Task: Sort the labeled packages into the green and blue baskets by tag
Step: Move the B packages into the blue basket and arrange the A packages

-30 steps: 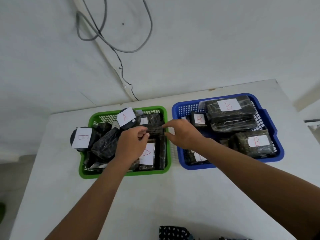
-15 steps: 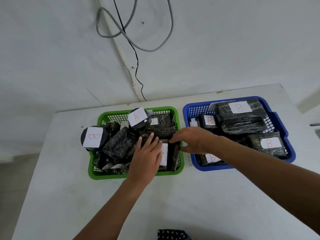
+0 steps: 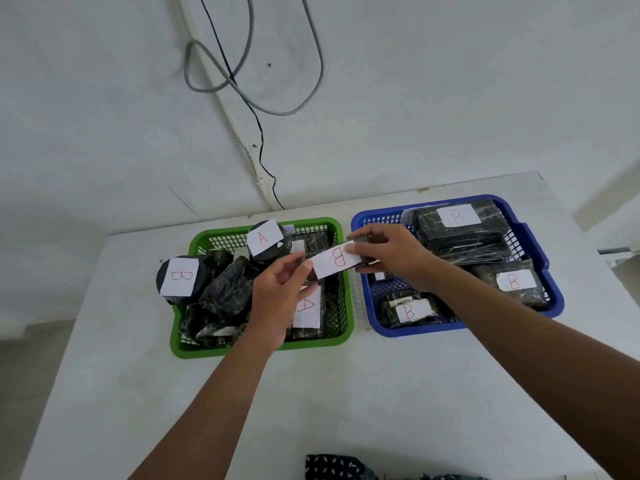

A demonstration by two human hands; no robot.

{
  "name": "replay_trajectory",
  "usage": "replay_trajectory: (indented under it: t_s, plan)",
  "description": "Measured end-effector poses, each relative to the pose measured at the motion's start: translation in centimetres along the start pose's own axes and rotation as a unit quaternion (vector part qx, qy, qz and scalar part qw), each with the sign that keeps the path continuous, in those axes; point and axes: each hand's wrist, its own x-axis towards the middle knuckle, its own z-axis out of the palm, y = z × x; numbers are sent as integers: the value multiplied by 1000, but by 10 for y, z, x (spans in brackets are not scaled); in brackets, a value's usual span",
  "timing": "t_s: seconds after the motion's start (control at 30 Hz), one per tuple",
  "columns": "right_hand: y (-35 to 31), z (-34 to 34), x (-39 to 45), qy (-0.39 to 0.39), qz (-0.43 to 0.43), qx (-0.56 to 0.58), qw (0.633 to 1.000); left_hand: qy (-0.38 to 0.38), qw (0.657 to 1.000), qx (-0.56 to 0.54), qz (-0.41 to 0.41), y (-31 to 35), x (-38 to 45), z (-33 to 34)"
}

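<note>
A small dark package with a white B tag is held above the gap between the two baskets. My right hand grips its right end and my left hand touches its left end. The green basket holds several dark wrapped packages, among them one tagged A, another tagged A and a round one tagged B on the left rim. The blue basket holds packages tagged B.
The baskets stand side by side at the back of a white table against a white wall. Grey and black cables hang on the wall behind. A dark patterned cloth shows at the near edge.
A B-tagged package came up out of the green basket's right side. Both hands rose with it and it now sits tag-up between them, shifted towards the blue basket.
</note>
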Motion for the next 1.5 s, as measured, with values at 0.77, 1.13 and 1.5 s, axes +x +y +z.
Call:
replay_trajectory:
  t_s: [0.77,1.13,1.5]
  plan:
    - [45,-77,-13,79,-33,-346,934,-14,938,342,55,-45,8,123]
    - [80,-74,28,-56,-2,-460,886,25,939,338,63,-65,27,121]
    - [98,-60,25,-9,-48,-520,852,14,931,359,58,-67,29,118]
